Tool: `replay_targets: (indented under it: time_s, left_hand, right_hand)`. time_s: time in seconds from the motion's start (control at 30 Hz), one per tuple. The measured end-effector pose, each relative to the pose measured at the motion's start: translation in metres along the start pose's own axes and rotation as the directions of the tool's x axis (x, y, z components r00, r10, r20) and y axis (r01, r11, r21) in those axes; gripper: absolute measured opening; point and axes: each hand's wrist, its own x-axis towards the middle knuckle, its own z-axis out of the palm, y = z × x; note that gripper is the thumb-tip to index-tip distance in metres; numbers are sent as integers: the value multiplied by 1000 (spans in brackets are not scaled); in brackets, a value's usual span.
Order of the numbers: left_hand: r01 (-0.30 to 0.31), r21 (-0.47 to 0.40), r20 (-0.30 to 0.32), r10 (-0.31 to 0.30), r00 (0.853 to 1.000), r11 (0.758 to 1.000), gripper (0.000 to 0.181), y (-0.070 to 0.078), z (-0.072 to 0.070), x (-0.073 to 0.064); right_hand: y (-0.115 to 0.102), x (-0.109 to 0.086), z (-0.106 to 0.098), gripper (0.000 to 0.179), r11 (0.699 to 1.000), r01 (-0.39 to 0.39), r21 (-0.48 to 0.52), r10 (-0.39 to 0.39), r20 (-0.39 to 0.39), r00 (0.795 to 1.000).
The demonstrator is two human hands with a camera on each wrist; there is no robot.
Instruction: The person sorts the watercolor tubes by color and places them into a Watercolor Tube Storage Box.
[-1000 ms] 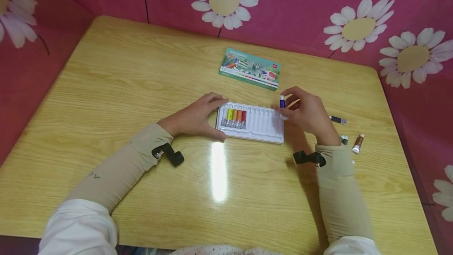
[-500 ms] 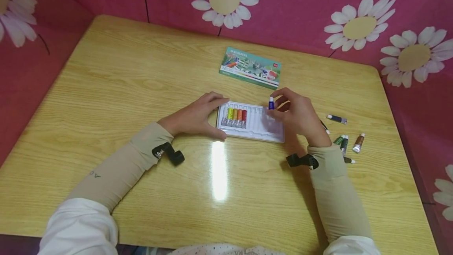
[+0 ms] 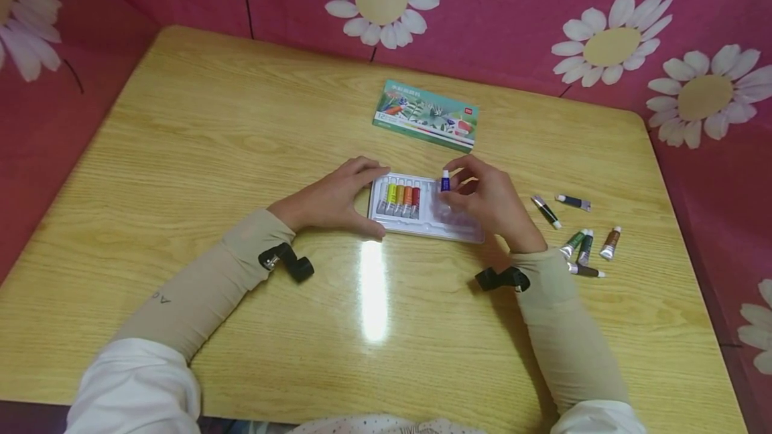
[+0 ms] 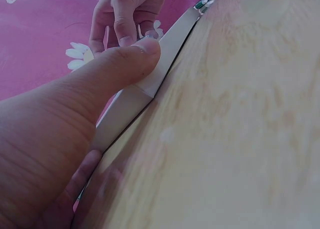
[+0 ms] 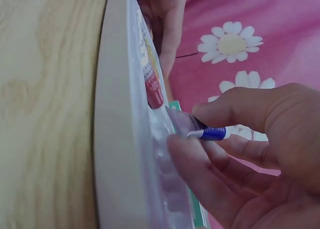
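A white plastic paint tray (image 3: 429, 205) lies on the table, with several paint tubes (image 3: 400, 201) in its left slots, from pale and yellow through orange to red. My left hand (image 3: 338, 199) grips the tray's left end, thumb at the front edge and fingers at the back. In the left wrist view the thumb (image 4: 135, 59) lies over the tray's rim. Over the bare slots right of the red tube, my right hand (image 3: 496, 201) pinches a blue paint tube (image 3: 445, 183) with a white cap. Fingers partly hide that tube in the right wrist view.
Behind the tray rests a green illustrated paint box (image 3: 425, 116). Several loose tubes lie right of my right hand, among them a brown tube (image 3: 611, 244), a dark blue tube (image 3: 573, 203) and a black tube (image 3: 545, 211). A pink flowered cloth (image 3: 494, 19) hangs behind the table.
My right hand has moved left over the tray with the blue paint tube, uncovering more loose tubes on the right. The left hand stays at the tray's end.
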Motion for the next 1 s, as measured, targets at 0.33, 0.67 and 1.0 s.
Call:
replay_targets:
  time_s: [0.33,0.67,1.0]
  left_hand:
    - [3,5,1,-3,1000,1000,118,0,1,0]
    - [5,-7,4,-5,1000,1000,118,-2,1,1]
    - [10,2,6,-10,1000,1000,119,-2,1,1]
  right_hand:
    - [-5,0,7,42,997,-59,58,56,49,997]
    - [-7,1,19,40,998,-23,55,20,50,999]
    - [-10,2,29,34,997,-47,54,44,55,998]
